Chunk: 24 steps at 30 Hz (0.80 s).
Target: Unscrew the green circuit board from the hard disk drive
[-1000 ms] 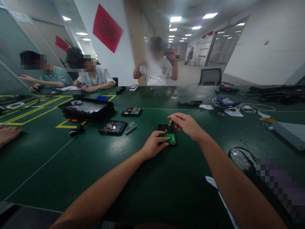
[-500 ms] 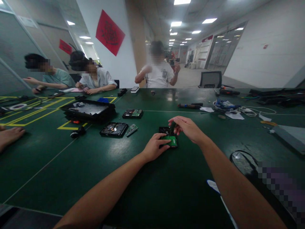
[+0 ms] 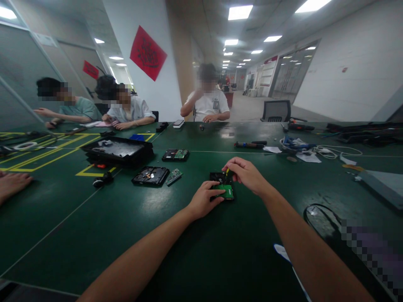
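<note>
A hard drive (image 3: 215, 176) with a green circuit board (image 3: 228, 192) on its near half lies on the table in front of me. My left hand (image 3: 203, 200) holds the drive from its left side, forefinger across the board and thumb by the near edge. Above the drive's right side, my right hand (image 3: 247, 173) is closed around a small screwdriver (image 3: 227, 172) with a yellow part showing. Its shaft points down toward the drive; whether the tip sits in a screw is too small to tell.
Left of the drive lie a loose circuit board (image 3: 174, 176), an opened drive casing (image 3: 151, 176), another hard drive (image 3: 175, 154) and a black tray (image 3: 118, 149). Cables (image 3: 297, 144) and a grey metal box (image 3: 382, 186) are to the right. Several people sit around the table (image 3: 94, 239).
My right fingers have shifted on the screwdriver, and its yellow part now shows. My left hand stays on the hard drive. The person opposite has lowered one hand to the table.
</note>
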### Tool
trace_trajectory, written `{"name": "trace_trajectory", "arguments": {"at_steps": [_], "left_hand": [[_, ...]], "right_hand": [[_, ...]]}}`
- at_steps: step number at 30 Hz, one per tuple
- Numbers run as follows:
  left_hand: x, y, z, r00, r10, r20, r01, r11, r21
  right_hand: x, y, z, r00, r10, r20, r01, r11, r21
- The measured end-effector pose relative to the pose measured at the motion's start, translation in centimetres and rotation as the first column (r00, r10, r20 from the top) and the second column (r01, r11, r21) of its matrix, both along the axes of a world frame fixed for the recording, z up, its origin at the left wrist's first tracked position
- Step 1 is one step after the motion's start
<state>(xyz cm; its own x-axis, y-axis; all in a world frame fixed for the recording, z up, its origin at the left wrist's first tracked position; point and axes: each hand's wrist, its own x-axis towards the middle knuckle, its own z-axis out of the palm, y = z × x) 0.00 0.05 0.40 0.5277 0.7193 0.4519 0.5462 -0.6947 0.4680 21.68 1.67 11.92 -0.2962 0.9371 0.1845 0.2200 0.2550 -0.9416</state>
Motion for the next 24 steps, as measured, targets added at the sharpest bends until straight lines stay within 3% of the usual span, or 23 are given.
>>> {"name": "trace_trajectory", "arguments": {"at_steps": [10,16,24], "left_hand": [[-0.06,0.08,-0.19,1.000,0.003,0.002,-0.003,1.000,-0.008],[0.00,-0.27,0.44,1.000,0.006,-0.010,-0.006,1.000,-0.027],[0.03,-0.25,0.41,1.000,0.002,0.002,-0.002,1.000,-0.029]], "right_hand": [[-0.01,-0.12,-0.26,0.995,0.078,-0.069,-0.080,0.996,-0.038],[0.09,-0.27,0.00,0.998,-0.066,0.025,0.065,0.997,0.029],[-0.25,-0.48,-0.06,0.996,0.085,0.006,-0.085,0.996,-0.013]]}}
